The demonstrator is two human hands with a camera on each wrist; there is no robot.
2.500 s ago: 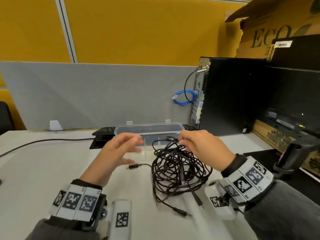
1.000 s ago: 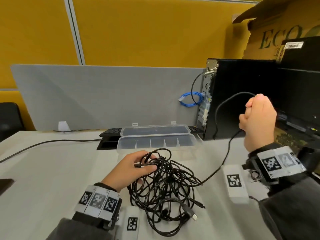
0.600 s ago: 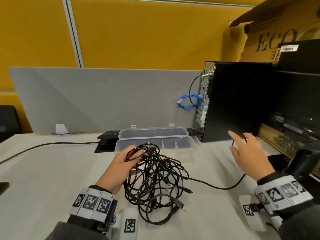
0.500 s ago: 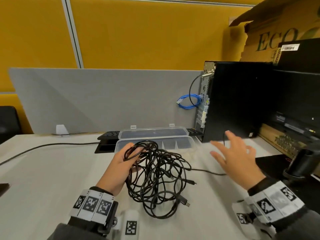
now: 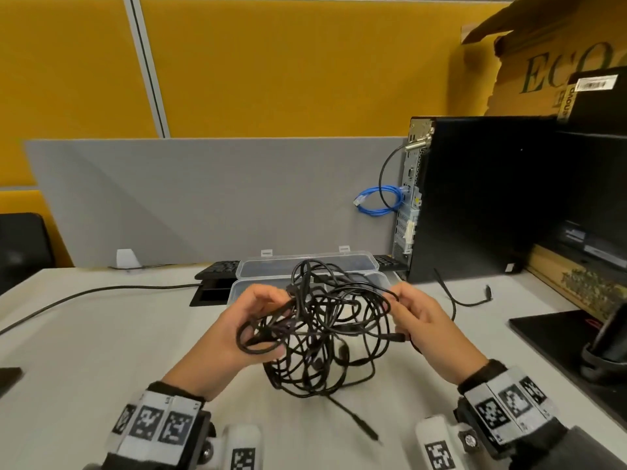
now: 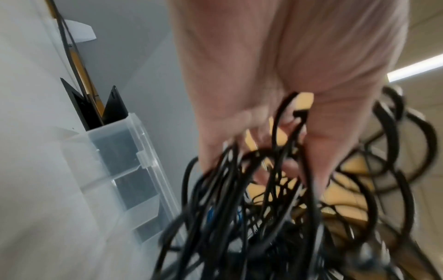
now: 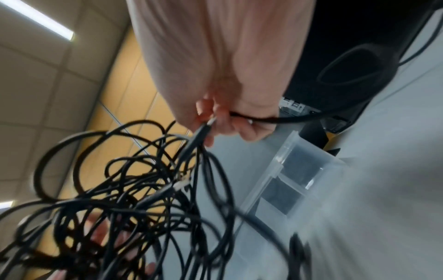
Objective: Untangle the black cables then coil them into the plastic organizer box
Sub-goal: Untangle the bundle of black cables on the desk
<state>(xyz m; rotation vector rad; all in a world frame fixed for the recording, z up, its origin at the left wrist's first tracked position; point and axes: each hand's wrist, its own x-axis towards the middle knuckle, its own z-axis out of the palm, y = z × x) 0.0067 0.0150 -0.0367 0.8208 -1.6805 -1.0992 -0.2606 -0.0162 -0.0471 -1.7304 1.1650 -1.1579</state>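
A tangle of black cables (image 5: 322,330) hangs lifted off the white desk between both hands. My left hand (image 5: 251,320) grips several loops on the tangle's left side (image 6: 282,170). My right hand (image 5: 410,313) pinches a strand and a plug end at its right edge (image 7: 210,121). One plug end (image 5: 366,430) trails down onto the desk in front. A single freed black cable (image 5: 464,301) lies on the desk to the right. The clear plastic organizer box (image 5: 247,286) stands with its lid up just behind the tangle, its dividers showing in both wrist views (image 6: 134,170) (image 7: 299,178).
A black computer tower (image 5: 475,198) with a blue cable coil (image 5: 380,201) stands at the back right. A keyboard (image 5: 217,268) and a desk cable slot (image 5: 212,295) sit left of the box. A black cord (image 5: 84,295) crosses the desk's left side. A dark mat and stand (image 5: 607,351) are at the right.
The right hand pulled one cable out, laid it on the desk to the right, then came back to the tangle. Both hands now hold the bundle raised off the desk.
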